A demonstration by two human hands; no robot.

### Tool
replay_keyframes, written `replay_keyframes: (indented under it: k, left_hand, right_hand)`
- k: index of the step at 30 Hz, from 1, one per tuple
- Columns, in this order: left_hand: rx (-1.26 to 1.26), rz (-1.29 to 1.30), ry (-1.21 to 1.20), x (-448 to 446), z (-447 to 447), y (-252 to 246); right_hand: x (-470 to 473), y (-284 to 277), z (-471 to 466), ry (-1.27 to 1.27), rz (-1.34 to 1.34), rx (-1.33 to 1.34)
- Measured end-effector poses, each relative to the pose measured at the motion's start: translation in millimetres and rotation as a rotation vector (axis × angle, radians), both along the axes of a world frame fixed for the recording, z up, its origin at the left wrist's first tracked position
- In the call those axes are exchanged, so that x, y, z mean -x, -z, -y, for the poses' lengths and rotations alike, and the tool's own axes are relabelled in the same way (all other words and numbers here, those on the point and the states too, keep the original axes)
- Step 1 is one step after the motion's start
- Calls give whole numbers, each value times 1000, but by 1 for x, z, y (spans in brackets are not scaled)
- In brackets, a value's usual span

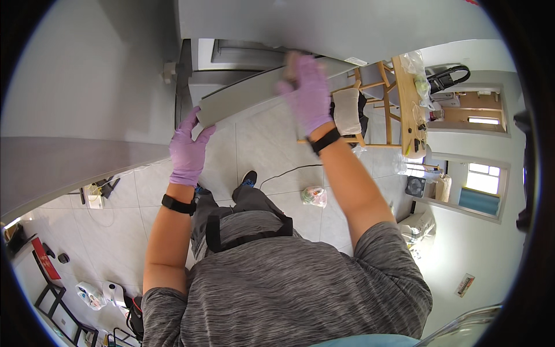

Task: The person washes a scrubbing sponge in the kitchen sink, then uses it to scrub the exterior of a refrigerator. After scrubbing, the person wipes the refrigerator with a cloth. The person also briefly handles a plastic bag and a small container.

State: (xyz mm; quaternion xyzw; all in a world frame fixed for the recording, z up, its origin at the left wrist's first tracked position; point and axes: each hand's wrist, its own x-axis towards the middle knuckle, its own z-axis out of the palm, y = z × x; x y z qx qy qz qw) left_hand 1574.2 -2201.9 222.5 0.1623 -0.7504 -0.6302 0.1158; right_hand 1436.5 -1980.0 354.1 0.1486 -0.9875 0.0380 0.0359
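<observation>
Both hands wear thin purple gloves. A long grey panel [243, 97], perhaps a door or drawer front seen along its edge, slants across the upper middle, before an opening in a grey cabinet or appliance. At its lower left corner is my left hand [189, 145], thumb and fingers around the corner. My right hand [307, 89] is raised at the panel's right part, blurred; a brownish item [293, 65] shows at its fingers, too unclear to name. Behind the panel lies a recess with a grey framed part [243, 53]. Whether the right hand touches the panel cannot be told.
A large grey surface [95, 86] stands close on the left, another overhead. Wooden chairs, one with a pale cloth [347, 110], stand by a wooden table [407, 108] at right. A dark cable [286, 170] and a tied plastic bag [314, 196] lie on the tiled floor.
</observation>
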Motion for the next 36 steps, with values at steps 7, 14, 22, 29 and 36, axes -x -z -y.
replay_keyframes:
  k: [7, 14, 22, 29, 36]
  left_hand:
    - [280, 26, 70, -3, 17, 4]
    - [266, 141, 9, -8, 3, -16]
    - [216, 103, 65, -53, -18, -14]
    - [250, 135, -6, -58, -33, -4]
    - [168, 102, 6, -31, -16, -15]
  right_hand:
    - [-74, 64, 59, -679, -71, 321]
    - [49, 40, -102, 7, -167, -33]
    - [-104, 23, 35, -766, -105, 486]
    - [-81, 62, -26, -667, -266, 187]
    - [3, 55, -200, 159, -164, 433]
